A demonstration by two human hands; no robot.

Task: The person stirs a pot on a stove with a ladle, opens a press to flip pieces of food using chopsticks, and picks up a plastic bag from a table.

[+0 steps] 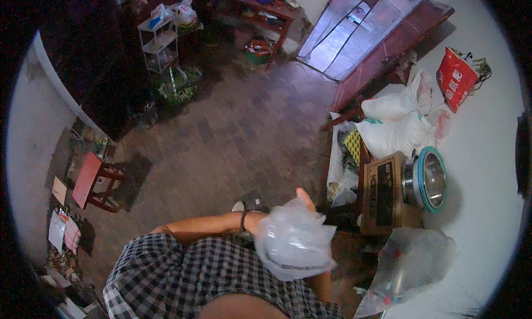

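Note:
A crinkled translucent plastic bag [293, 240] is held up in front of my body, slightly blurred. My left hand [253, 222] reaches it from the left, a dark bracelet at the wrist; most of that hand disappears behind the plastic. Bare fingers [306, 200] stick out past the bag's far edge, and I cannot tell which hand they belong to. From below, my right forearm [322, 283] rises behind the bag, which hides where my right hand ends. A light shoe [238, 206] shows on the floor beyond my left wrist.
To the right stand a cardboard box [376, 198], a steel basin [436, 180] with a teal rim, and white sacks [395, 132]. A clear plastic bag [409, 265] hangs by the wall. A red-topped stool [88, 180] is at left. A doorway [332, 49] opens at the back.

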